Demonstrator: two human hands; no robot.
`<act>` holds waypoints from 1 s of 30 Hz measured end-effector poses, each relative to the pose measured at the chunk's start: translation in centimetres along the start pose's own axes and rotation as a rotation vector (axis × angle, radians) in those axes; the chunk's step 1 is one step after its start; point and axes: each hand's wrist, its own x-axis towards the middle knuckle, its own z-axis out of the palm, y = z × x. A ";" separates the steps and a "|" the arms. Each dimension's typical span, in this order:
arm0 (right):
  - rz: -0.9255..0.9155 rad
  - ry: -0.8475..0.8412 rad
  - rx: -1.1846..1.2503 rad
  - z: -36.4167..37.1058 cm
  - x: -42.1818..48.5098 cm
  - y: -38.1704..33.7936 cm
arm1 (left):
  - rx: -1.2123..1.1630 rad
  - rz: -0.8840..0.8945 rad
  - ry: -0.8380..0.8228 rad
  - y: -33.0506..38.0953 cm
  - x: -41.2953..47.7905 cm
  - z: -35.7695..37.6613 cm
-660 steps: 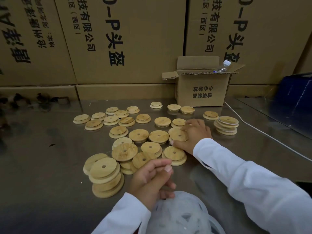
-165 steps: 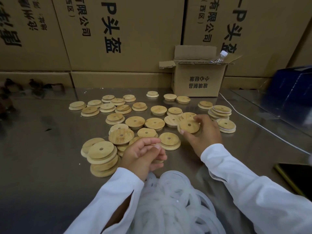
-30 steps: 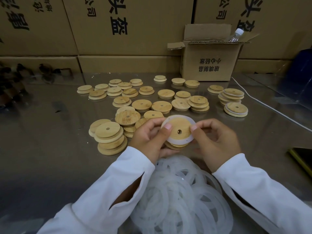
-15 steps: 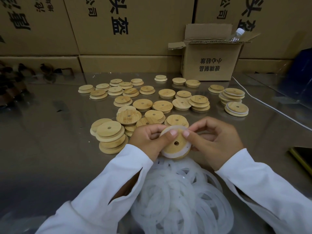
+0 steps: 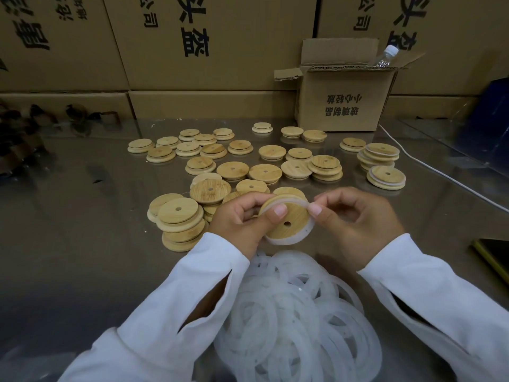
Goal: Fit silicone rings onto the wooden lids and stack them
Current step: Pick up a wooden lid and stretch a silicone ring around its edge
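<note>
I hold one round wooden lid (image 5: 289, 220) with a centre hole above the table, tilted toward me. A white silicone ring (image 5: 286, 240) sits around its rim. My left hand (image 5: 242, 219) grips the lid's left side, thumb on its face. My right hand (image 5: 355, 219) pinches the ring at the lid's upper right edge. A pile of loose silicone rings (image 5: 297, 321) lies in front of me between my sleeves. Several bare wooden lids (image 5: 234, 169) are spread over the table, with a stack (image 5: 179, 221) at the left. Ringed lids are stacked (image 5: 381, 157) at the right.
The metal table (image 5: 82, 244) backs onto a wall of large cardboard boxes (image 5: 209, 42). A small open carton (image 5: 344, 97) with a plastic bottle (image 5: 385, 56) stands at the back right. A white cable (image 5: 440, 175) runs along the right side, and a dark flat object (image 5: 495, 252) lies at the right edge.
The lid has tilted and risen slightly in my hands. My right fingers have slid from the lid's face to its upper right edge, pinching the ring there.
</note>
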 end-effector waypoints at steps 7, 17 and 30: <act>0.007 -0.003 0.029 0.0 -0.1 -0.6 | -0.098 -0.015 -0.019 0.0 0.1 -0.2; 0.072 0.105 0.109 1.1 -1.3 -0.4 | -0.083 -0.034 0.097 -0.1 -0.1 0.7; 0.005 0.079 -0.097 1.3 -1.3 0.2 | 0.078 0.013 0.031 -0.3 -0.2 0.5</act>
